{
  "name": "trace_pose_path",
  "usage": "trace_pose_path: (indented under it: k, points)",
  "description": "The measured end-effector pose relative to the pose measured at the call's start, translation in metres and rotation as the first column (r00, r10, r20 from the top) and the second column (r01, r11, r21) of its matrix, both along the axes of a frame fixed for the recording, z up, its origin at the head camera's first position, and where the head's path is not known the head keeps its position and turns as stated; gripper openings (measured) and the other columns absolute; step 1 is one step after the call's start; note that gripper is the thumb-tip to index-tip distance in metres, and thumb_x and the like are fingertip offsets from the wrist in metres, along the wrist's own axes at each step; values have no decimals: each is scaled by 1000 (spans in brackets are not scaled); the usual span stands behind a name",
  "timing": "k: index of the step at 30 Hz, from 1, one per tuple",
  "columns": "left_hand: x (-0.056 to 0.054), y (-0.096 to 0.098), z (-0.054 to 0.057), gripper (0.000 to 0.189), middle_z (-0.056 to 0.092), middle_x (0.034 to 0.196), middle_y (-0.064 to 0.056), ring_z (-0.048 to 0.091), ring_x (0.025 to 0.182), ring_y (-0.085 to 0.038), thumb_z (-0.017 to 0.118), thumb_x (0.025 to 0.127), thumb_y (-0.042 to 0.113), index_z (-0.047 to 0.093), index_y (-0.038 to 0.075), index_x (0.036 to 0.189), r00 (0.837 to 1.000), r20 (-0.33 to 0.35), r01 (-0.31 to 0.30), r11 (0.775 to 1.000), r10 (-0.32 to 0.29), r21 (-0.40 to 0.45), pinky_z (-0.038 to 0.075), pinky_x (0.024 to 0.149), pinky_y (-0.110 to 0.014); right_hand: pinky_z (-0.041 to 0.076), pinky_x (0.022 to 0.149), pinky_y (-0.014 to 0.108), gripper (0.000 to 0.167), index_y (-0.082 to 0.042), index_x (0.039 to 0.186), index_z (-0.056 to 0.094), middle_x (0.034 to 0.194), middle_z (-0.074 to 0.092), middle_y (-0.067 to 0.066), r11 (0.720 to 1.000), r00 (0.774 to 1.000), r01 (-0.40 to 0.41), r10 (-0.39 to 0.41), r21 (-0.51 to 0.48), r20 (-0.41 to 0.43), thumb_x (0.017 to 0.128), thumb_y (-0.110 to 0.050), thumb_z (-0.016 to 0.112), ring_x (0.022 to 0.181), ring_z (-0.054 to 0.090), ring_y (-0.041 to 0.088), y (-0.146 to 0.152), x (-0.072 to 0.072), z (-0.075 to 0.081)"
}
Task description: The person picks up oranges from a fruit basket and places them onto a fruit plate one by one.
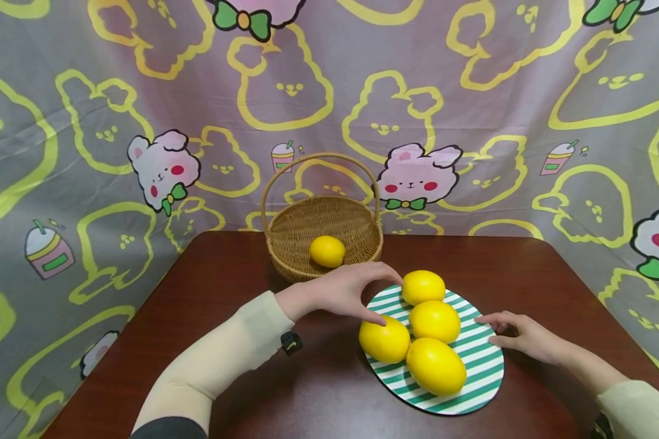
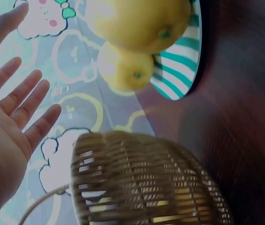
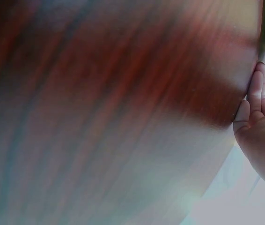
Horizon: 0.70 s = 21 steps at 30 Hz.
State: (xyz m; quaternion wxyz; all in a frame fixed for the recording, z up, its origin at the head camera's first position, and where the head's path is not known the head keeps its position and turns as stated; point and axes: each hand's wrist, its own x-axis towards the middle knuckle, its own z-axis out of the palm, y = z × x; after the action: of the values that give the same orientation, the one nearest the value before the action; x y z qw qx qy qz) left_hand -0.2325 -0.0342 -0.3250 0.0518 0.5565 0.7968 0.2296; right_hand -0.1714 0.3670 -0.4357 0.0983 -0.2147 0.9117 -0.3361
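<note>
In the head view, my left hand [image 1: 346, 292] reaches over the left side of a green-and-white striped round plate [image 1: 480, 363]. Its thumb overlaps the left lemon [image 1: 385, 341], while the fingers extend toward the back lemon [image 1: 423, 288]. Fingers and thumb are spread apart, the palm bare in the left wrist view. Two more lemons on the plate are a middle one [image 1: 435, 322] and a large front one [image 1: 436, 367]. At the plate's right rim my right hand [image 1: 529, 338] holds the edge with thumb and fingers; the right wrist view shows fingertips against the rim.
Behind the left hand stands a wicker basket [image 1: 291, 228] with a tall handle and one lemon [image 1: 327, 252] inside. Everything rests on a dark reddish-brown table [image 1: 225, 274]. A patterned cloth [image 1: 329, 79] hangs behind and at the sides.
</note>
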Motion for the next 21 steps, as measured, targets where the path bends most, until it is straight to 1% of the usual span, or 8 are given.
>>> trace_pose_path:
  k: [3, 6, 9, 13, 16, 19, 21]
  points:
    - [-5, -6, 0, 67, 53, 130, 9, 46, 117, -4, 80, 77, 45, 54, 16, 132, 1000, -2, -27, 999, 27, 21, 34, 102, -20, 47, 73, 22, 45, 2, 129, 58, 99, 59, 0, 1000, 1000, 5, -5, -6, 10, 91, -20, 68, 82, 50, 7, 0, 0, 0]
    - [-10, -12, 0, 66, 53, 131, 7, 45, 119, -5, 80, 78, 43, 54, 16, 132, 998, -6, -67, 997, 68, 32, 35, 102, -21, 48, 73, 22, 46, 1, 129, 58, 100, 59, 1, 1000, 1000, 9, -9, -12, 21, 91, -21, 68, 82, 50, 8, 0, 1, 0]
    - [-13, -18, 0, 65, 54, 131, 4, 47, 121, -11, 82, 79, 37, 54, 14, 132, 994, 14, -111, 992, 110, 53, 36, 103, -25, 48, 73, 22, 46, 1, 130, 58, 100, 59, 1, 1000, 999, 18, -17, -8, 30, 91, -23, 69, 82, 50, 8, -1, 1, -1]
    - [-18, -28, 1, 64, 55, 131, 1, 49, 122, -17, 82, 78, 36, 54, 14, 132, 984, 37, -174, 981, 171, 81, 38, 103, -31, 48, 74, 22, 46, 1, 130, 58, 101, 59, 1, 1000, 999, 24, -24, -4, 30, 91, -22, 69, 83, 51, 7, -1, 1, 0]
    - [-22, -35, 2, 64, 55, 131, 0, 50, 120, -15, 81, 79, 37, 53, 15, 132, 975, 47, -222, 970, 219, 97, 40, 101, -34, 48, 73, 22, 46, 1, 129, 58, 100, 60, 0, 1000, 999, 25, -25, -1, 20, 91, -21, 69, 82, 51, 7, -1, 2, 0]
    - [-29, -42, 2, 60, 56, 128, 3, 50, 118, -12, 81, 80, 35, 54, 16, 131, 964, 52, -267, 957, 262, 115, 41, 101, -36, 48, 73, 22, 45, 2, 129, 58, 100, 60, 0, 1000, 1000, 16, -16, 2, 12, 91, -20, 69, 82, 50, 7, -1, 2, 1]
    - [-33, -47, 1, 58, 57, 127, 3, 51, 118, -14, 81, 80, 34, 55, 16, 130, 955, 61, -294, 947, 289, 132, 41, 101, -39, 48, 73, 22, 45, 2, 129, 58, 100, 60, 0, 1000, 1000, 15, -15, 2, 9, 91, -20, 69, 82, 50, 7, -2, 2, 1]
